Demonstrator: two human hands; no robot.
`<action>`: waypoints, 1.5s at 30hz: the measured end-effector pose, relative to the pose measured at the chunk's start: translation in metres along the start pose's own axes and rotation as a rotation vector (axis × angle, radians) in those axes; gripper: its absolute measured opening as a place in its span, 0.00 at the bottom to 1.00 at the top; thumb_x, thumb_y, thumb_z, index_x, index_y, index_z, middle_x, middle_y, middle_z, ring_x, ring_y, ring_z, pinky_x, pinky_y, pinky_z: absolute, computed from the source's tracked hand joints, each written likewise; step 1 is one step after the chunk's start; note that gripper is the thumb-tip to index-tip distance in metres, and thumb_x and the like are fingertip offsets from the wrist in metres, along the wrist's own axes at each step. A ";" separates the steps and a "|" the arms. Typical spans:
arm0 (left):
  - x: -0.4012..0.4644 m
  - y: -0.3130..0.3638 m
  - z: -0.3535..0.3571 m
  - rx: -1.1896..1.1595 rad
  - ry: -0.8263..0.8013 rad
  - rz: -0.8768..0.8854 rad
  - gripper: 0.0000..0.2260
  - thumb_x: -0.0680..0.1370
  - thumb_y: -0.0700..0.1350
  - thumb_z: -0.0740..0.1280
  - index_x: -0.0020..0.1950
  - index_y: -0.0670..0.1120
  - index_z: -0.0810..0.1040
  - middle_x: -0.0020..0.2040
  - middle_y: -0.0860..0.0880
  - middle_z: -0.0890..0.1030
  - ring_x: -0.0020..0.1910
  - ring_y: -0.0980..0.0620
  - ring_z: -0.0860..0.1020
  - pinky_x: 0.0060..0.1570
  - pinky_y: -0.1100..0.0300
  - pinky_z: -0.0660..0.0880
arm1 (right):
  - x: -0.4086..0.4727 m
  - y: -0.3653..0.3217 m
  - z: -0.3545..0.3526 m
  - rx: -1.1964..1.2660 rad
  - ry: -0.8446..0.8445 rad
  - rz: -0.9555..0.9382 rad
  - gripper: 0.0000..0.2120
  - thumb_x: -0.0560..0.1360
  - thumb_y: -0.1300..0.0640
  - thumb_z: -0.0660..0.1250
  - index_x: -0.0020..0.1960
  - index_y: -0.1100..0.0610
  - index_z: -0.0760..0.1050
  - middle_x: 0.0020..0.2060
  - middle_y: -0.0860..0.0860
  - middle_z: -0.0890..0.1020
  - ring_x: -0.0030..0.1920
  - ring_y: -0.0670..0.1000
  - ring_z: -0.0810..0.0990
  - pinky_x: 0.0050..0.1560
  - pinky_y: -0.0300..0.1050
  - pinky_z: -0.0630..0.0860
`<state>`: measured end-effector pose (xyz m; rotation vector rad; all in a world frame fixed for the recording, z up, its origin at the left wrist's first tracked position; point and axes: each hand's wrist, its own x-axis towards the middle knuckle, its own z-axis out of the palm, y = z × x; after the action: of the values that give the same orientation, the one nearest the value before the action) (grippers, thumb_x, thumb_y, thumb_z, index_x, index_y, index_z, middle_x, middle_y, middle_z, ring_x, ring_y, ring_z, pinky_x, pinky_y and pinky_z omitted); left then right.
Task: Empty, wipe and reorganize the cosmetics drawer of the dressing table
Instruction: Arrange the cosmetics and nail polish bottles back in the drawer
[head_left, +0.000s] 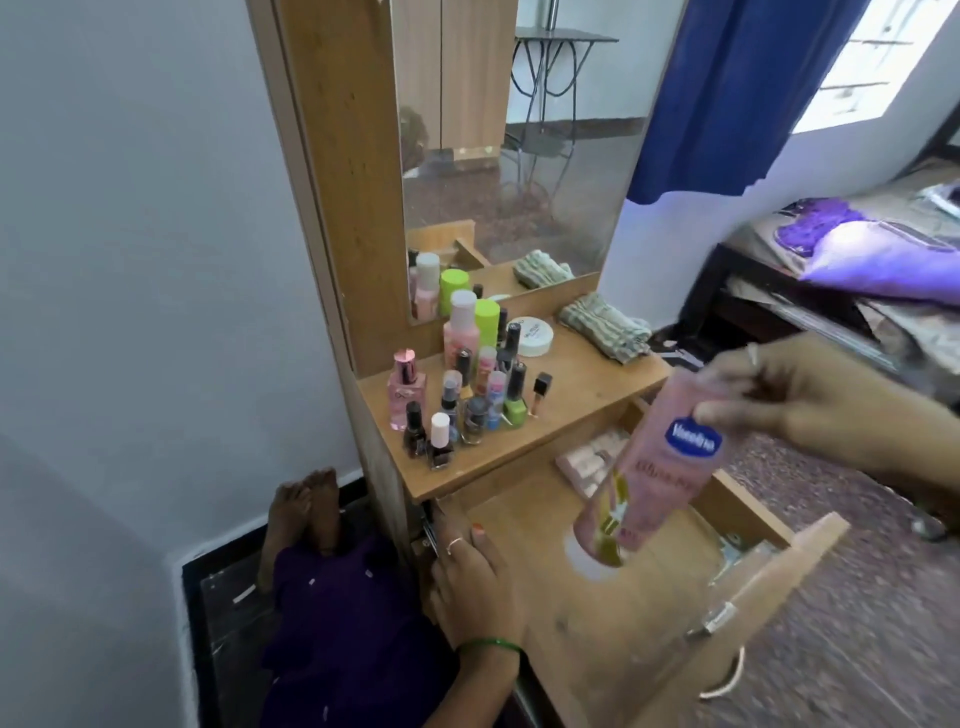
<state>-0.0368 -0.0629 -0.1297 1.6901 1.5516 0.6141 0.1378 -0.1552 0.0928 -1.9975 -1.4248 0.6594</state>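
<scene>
Right hand (810, 410) at frame right pinches the top of a pink Vaseline bottle (660, 467), held tilted above the open drawer (613, 613) at lower centre. Left hand (475, 587) rests on the drawer's left edge, fingers loosely together. Nail polishes (457, 410) crowd the tabletop (587, 395) at centre, cloth (605, 325) behind them.

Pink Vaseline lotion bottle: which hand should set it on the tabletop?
Right. The right hand already grips the pink Vaseline lotion bottle above the open wooden drawer; the left hand rests on the drawer's edge.
</scene>
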 end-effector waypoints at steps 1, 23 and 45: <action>0.000 0.000 0.000 0.005 -0.004 0.008 0.17 0.81 0.46 0.55 0.64 0.36 0.69 0.58 0.37 0.77 0.56 0.38 0.75 0.55 0.46 0.72 | -0.003 0.014 0.010 0.047 0.028 0.062 0.06 0.71 0.62 0.68 0.38 0.53 0.81 0.34 0.52 0.85 0.34 0.43 0.82 0.35 0.32 0.76; 0.003 -0.010 0.011 0.013 0.086 0.071 0.19 0.81 0.49 0.52 0.68 0.41 0.65 0.52 0.41 0.79 0.48 0.44 0.79 0.45 0.47 0.78 | 0.012 0.101 0.154 0.496 -0.239 0.785 0.10 0.72 0.67 0.69 0.48 0.58 0.71 0.35 0.53 0.85 0.34 0.49 0.84 0.28 0.42 0.79; 0.006 -0.017 0.016 0.045 0.116 0.088 0.29 0.76 0.59 0.44 0.72 0.45 0.60 0.51 0.43 0.80 0.45 0.46 0.81 0.41 0.48 0.79 | 0.019 0.103 0.194 -0.161 -0.280 0.509 0.11 0.77 0.57 0.64 0.59 0.55 0.75 0.51 0.52 0.80 0.48 0.49 0.78 0.41 0.31 0.71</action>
<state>-0.0344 -0.0604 -0.1533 1.7915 1.5893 0.7393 0.0774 -0.1283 -0.1179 -2.5041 -1.1438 1.1082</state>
